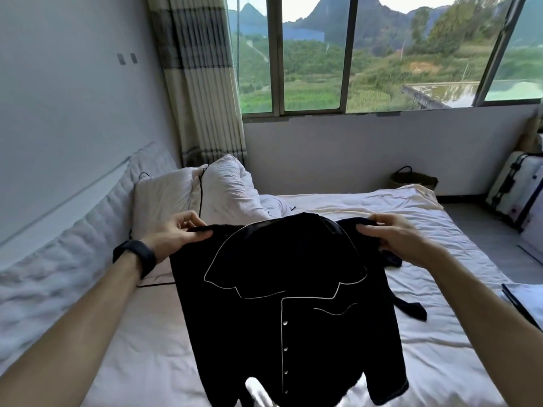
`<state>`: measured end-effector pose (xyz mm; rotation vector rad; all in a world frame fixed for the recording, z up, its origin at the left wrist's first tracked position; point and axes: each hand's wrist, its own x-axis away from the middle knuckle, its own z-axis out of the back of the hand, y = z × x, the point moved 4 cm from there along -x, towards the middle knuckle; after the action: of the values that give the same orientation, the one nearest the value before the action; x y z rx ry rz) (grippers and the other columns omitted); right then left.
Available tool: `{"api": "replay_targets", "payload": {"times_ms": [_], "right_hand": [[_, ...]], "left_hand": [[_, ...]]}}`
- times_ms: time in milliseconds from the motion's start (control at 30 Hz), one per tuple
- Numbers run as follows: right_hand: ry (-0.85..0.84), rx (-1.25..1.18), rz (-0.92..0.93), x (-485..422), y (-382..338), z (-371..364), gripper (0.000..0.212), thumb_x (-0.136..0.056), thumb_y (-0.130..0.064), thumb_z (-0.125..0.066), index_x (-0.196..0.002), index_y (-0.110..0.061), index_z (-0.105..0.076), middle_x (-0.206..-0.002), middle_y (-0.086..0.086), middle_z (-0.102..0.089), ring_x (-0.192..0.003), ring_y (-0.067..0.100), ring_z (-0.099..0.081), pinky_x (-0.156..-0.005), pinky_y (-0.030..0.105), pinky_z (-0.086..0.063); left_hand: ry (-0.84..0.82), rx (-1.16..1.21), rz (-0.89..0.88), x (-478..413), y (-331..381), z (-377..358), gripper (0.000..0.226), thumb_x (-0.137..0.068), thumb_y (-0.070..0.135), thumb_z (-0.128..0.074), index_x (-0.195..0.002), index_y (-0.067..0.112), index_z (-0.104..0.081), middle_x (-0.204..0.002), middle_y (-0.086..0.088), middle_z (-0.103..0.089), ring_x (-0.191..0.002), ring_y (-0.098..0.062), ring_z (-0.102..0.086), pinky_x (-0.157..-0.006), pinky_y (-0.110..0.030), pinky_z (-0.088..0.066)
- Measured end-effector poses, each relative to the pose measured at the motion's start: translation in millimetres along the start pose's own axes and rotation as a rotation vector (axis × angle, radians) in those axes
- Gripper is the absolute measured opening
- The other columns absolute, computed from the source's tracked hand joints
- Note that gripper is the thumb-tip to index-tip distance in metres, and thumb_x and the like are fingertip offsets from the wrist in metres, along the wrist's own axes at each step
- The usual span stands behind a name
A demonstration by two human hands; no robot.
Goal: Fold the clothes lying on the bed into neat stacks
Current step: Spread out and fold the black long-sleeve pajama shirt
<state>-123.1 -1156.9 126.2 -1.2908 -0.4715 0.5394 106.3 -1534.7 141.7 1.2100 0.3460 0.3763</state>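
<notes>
The shirt (293,318) hangs closest: smooth black cloth with thin white piping round the broad collar and pocket, and small pale buttons down the front. It is held up over the bed (141,348), whose white sheet is rumpled. The left hand (176,233), with a black watch (138,259) on its wrist, pinches one shoulder between thumb and curled fingers. The right hand (393,239) pinches the other shoulder likewise. Two plump, creased pillows (164,195) lean by the quilted headboard (73,239). A hard white suitcase (517,192) stands beyond.
</notes>
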Motion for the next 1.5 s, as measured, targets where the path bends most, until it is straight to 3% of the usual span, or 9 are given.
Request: {"api": "replay_targets", "payload": {"times_ms": [167, 367, 533, 667, 867, 1033, 1267, 1367, 1500], "right_hand": [[0.242, 0.079, 0.129, 9, -3, 8, 0.021, -0.096, -0.032, -0.068, -0.08, -0.019, -0.074, -0.049, -0.007, -0.047, -0.042, 0.009, -0.04, -0.039, 0.016, -0.033], [0.488, 0.386, 0.181, 5, -7, 14, 0.04, -0.103, -0.05, -0.045, -0.089, -0.02, -0.067, -0.052, 0.0, -0.065, -0.047, 0.016, -0.067, -0.064, 0.03, -0.052], [0.45, 0.69, 0.154, 5, 15, 13, 0.044, -0.103, -0.051, -0.044, -0.076, -0.023, -0.065, -0.097, 0.015, -0.073, -0.099, 0.039, -0.065, -0.077, 0.039, -0.042], [0.417, 0.768, 0.221, 9, 28, 14, 0.051, -0.096, -0.058, -0.048, -0.058, -0.024, -0.049, -0.076, 0.013, -0.069, -0.086, 0.039, -0.066, -0.076, 0.043, -0.049], [0.545, 0.849, 0.491, 36, 30, 3, 0.063, -0.095, -0.075, -0.021, -0.063, -0.024, -0.037, -0.06, 0.017, -0.06, -0.064, 0.045, -0.063, -0.058, 0.042, -0.049], [0.649, 0.889, 0.659, 77, 46, -4, 0.054, -0.104, -0.049, -0.041, -0.066, -0.012, -0.05, -0.047, 0.012, -0.048, -0.044, 0.04, -0.056, -0.044, 0.031, -0.034], [0.706, 0.899, 0.682, 88, 45, -15, 0.05, -0.105, -0.042, -0.046, -0.065, -0.013, -0.047, -0.044, 0.008, -0.042, -0.039, 0.035, -0.052, -0.044, 0.027, -0.028], [0.73, 0.906, 0.651, 72, 39, -17, 0.059, -0.104, -0.054, -0.042, -0.062, -0.014, -0.047, -0.042, 0.01, -0.041, -0.039, 0.039, -0.052, -0.045, 0.028, -0.03], [0.726, 0.941, 0.613, 37, 33, -23, 0.067, -0.1, -0.064, -0.04, -0.061, -0.011, -0.053, -0.042, 0.013, -0.044, -0.041, 0.04, -0.054, -0.047, 0.029, -0.032]], "left_hand": [[0.057, -0.2, -0.033, 5, 4, 3, 0.025, -0.093, 0.027, -0.066, -0.078, 0.007, -0.067, -0.054, 0.009, -0.049, -0.047, -0.001, -0.038, -0.042, -0.013, -0.027], [0.271, -0.216, -0.171, 9, 16, 3, 0.039, -0.098, 0.036, -0.056, -0.085, 0.0, -0.064, -0.068, -0.006, -0.051, -0.065, -0.015, -0.042, -0.057, -0.027, -0.034], [0.227, -0.329, -0.101, 17, 11, -5, 0.05, -0.097, 0.038, -0.053, -0.076, -0.008, -0.054, -0.064, -0.005, -0.04, -0.059, -0.011, -0.037, -0.051, -0.021, -0.029], [0.396, -0.514, -0.149, 31, 0, 4, 0.049, -0.097, 0.045, -0.048, -0.08, 0.001, -0.059, -0.07, -0.015, -0.06, -0.071, -0.032, -0.059, -0.069, -0.038, -0.044], [0.679, -0.644, -0.236, 78, -20, -14, 0.046, -0.101, 0.05, -0.04, -0.091, 0.01, -0.061, -0.079, -0.028, -0.066, -0.075, -0.049, -0.063, -0.063, -0.043, -0.044], [0.632, -0.864, -0.191, 133, -44, -17, 0.05, -0.084, 0.068, -0.018, -0.112, 0.034, -0.043, -0.079, -0.031, -0.066, -0.077, -0.05, -0.065, -0.062, -0.043, -0.043], [1.045, -0.826, 0.102, 141, -13, 14, 0.04, -0.09, 0.059, -0.056, -0.095, 0.019, -0.062, -0.066, -0.025, -0.063, -0.076, -0.049, -0.066, -0.068, -0.048, -0.048], [0.737, -1.091, -0.221, 135, -6, 22, 0.05, -0.094, 0.064, -0.042, -0.082, 0.016, -0.047, -0.039, -0.002, -0.029, -0.043, -0.045, -0.056, -0.048, -0.037, -0.035], [0.679, -1.155, -0.353, 96, -18, 42, 0.064, -0.091, 0.062, -0.034, -0.073, 0.005, -0.056, -0.052, -0.024, -0.055, -0.048, -0.05, -0.057, -0.051, -0.039, -0.035]]}}
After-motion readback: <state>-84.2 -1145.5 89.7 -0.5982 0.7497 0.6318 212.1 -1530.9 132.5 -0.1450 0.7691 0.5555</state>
